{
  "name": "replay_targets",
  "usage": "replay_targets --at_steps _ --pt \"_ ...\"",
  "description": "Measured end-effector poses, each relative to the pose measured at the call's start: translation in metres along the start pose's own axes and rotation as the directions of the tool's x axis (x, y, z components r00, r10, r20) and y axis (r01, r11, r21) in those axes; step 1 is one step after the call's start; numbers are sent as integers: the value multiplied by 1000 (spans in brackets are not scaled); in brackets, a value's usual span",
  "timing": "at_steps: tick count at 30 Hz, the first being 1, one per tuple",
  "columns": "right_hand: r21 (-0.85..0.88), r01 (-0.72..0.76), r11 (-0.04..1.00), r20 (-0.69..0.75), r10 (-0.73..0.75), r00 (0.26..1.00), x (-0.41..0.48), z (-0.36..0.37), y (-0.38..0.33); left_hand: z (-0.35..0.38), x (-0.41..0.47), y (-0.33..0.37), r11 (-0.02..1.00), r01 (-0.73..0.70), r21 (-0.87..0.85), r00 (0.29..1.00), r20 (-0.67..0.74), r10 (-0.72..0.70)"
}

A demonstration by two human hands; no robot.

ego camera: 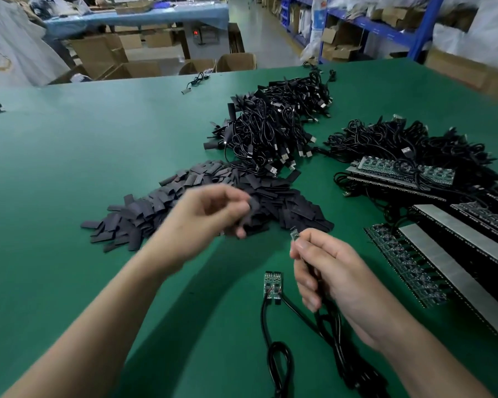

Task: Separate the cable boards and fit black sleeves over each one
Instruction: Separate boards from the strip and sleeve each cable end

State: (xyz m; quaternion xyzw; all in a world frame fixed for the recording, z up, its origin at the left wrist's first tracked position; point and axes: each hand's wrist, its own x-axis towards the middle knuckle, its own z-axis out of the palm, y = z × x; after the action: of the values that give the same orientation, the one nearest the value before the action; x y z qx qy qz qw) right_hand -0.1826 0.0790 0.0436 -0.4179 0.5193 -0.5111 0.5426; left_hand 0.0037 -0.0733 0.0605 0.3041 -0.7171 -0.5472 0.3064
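Note:
My left hand (210, 216) is blurred and pinches a flat black sleeve (252, 209) just above the heap of black sleeves (161, 208). My right hand (331, 274) grips a black cable with a small green board (294, 234) sticking up past thumb and forefinger. The sleeve and the board are a short gap apart. On the green table in front of me lie two boards still joined side by side (272, 285), each with a black cable trailing toward me.
Uncut board panels (406, 267) with cables lie at the right. Sleeved cables are piled at the back middle (273, 124), and another cable tangle (408, 145) lies at the back right. One loose cable (194, 81) lies near the table's far edge. Cartons and blue shelves stand beyond.

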Motion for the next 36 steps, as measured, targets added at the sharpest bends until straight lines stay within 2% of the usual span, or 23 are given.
replay_targets --at_steps 2,5,9,13,15,18,22,24,29,36 --pt "5 -3 1000 23 3 1000 -1 4 2 22 -29 -5 998 18 -52 999 29 -17" --pt "-42 -23 999 42 24 999 -3 9 7 42 -56 -13 996 52 -74 998 -18 -54" --pt "-91 -26 995 16 28 999 -4 16 12 47 -69 -11 993 23 118 994 -113 -9" --pt "-113 -19 993 6 20 1000 -4 17 14 44 -73 -7 901 -130 414 983 -66 171" --pt "-148 6 989 38 -1 999 -5 18 15 45 -78 -9 877 -156 454 974 -75 212" --pt "-228 41 973 58 -29 998 -4 18 15 45 -83 -14 942 -70 329 976 -172 133" --pt "-72 4 997 79 2 997 0 12 18 41 -84 -18 996 41 84 968 -251 -19" --pt "-88 19 996 105 -10 994 1 9 20 39 -84 -19 998 66 9 967 -247 -61" --pt "-282 87 956 141 -48 989 3 10 27 34 -86 -22 993 114 -13 964 -240 -114" --pt "-301 81 950 163 -32 986 2 10 27 36 -84 -27 995 96 14 971 -222 -90"
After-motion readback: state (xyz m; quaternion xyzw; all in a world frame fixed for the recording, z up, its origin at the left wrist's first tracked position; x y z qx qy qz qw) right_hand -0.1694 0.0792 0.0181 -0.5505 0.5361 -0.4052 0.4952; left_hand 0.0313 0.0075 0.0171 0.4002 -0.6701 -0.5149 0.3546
